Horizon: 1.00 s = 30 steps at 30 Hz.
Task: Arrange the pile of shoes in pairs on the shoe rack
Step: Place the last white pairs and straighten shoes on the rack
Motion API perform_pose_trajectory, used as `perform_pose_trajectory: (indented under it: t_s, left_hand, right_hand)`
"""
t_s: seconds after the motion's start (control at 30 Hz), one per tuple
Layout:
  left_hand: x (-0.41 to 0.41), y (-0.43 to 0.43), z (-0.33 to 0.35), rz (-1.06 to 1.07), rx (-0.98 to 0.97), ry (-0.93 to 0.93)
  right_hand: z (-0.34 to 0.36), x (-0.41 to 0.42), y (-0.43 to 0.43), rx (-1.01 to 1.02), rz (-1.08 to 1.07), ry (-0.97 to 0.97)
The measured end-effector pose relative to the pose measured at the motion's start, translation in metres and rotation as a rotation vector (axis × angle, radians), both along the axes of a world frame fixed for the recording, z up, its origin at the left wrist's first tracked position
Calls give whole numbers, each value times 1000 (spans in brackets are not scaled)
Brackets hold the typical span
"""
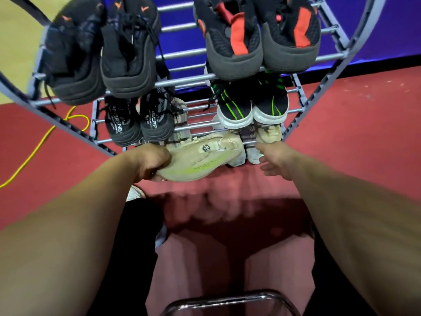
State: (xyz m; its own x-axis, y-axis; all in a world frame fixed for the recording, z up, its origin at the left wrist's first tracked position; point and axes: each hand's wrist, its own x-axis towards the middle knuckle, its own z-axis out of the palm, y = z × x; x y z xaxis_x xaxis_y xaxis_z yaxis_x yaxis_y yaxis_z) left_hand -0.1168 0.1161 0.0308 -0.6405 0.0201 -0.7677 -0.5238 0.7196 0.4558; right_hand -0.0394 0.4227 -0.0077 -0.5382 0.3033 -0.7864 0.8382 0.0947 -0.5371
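Beige shoe point(205, 156) end behind L hand point(151, 164)

head cam | looks forward-down | close above shoe rack point(182, 78) and floor point(341, 133)

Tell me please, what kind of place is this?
Probably an indoor sports hall or gym: a red floor, a blue wall behind, and a metal shoe rack loaded with sports shoes.
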Motion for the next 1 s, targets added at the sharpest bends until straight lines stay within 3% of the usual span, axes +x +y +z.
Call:
perform_pose_trajectory:
  t_s: [0.27, 0.43, 0.67, 0.8, 1.0]
  left_hand:
    - [3, -2, 5, -107, 20, -29]
    - [4, 25, -2, -106, 25, -96]
    - [0, 91, -32, 335, 172, 71]
    - [5, 120, -45, 594, 368, 29]
    - [9, 153, -63, 570, 587, -80]
  right_hand:
    - [-2, 1, -4, -219, 26, -54]
    - [0, 15, 10, -147, 104, -135]
    - [-3, 35, 57, -322, -82, -161]
    - [1, 32, 58, -437, -201, -71]
    - [-17, 7, 10, -601, -419, 48]
